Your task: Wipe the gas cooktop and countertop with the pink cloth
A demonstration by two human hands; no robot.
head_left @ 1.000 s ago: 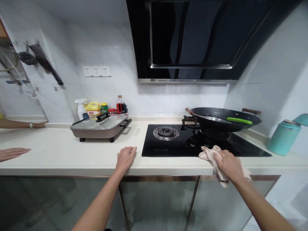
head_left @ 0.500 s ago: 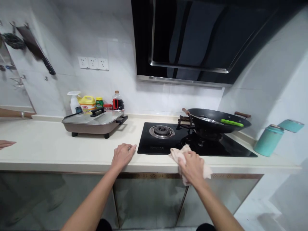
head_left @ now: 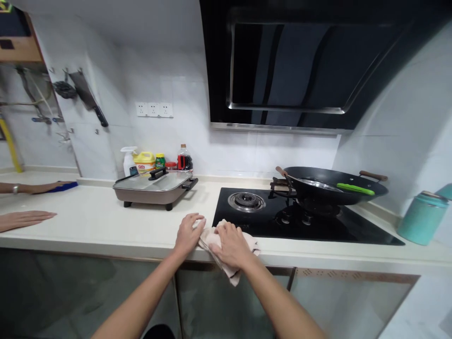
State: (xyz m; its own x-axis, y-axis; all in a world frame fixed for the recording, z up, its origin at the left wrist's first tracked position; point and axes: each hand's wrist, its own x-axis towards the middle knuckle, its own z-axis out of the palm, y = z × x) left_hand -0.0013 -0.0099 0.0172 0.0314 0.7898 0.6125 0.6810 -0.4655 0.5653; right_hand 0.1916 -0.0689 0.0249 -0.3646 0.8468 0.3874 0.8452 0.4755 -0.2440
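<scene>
Compared with a moment ago, we have brought the cloth point(head_left: 228, 271) leftward along the front of the black hob point(head_left: 261, 221). It was bunched below the middle of the hob's front edge; now it lies at the near left corner, partly against the glass and partly on the pale worktop point(head_left: 106, 226), with a fold hanging over the front rim.

Our right hand point(head_left: 233, 245) is on top of it, fingers bent over the fabric and pressing it down. Our left hand point(head_left: 189, 234) rests in nearly the same spot as before, palm down with the fingers loosely curved, but the cloth now reaches right beside its thumb. We cannot tell whether it pinches the edge. The two hands, well apart earlier, are now close together.

At the far left, a co-worker's farther hand point(head_left: 52, 187) now shows a blue cloth point(head_left: 66, 186) under it, which we could not see before; the nearer hand point(head_left: 28, 220) lies flat, fingers together.

Our view has shifted, but the lidded pan point(head_left: 151, 193), the wok point(head_left: 318, 195) with its green-handled utensil point(head_left: 356, 189) and the teal container point(head_left: 422, 219) keep their places.
</scene>
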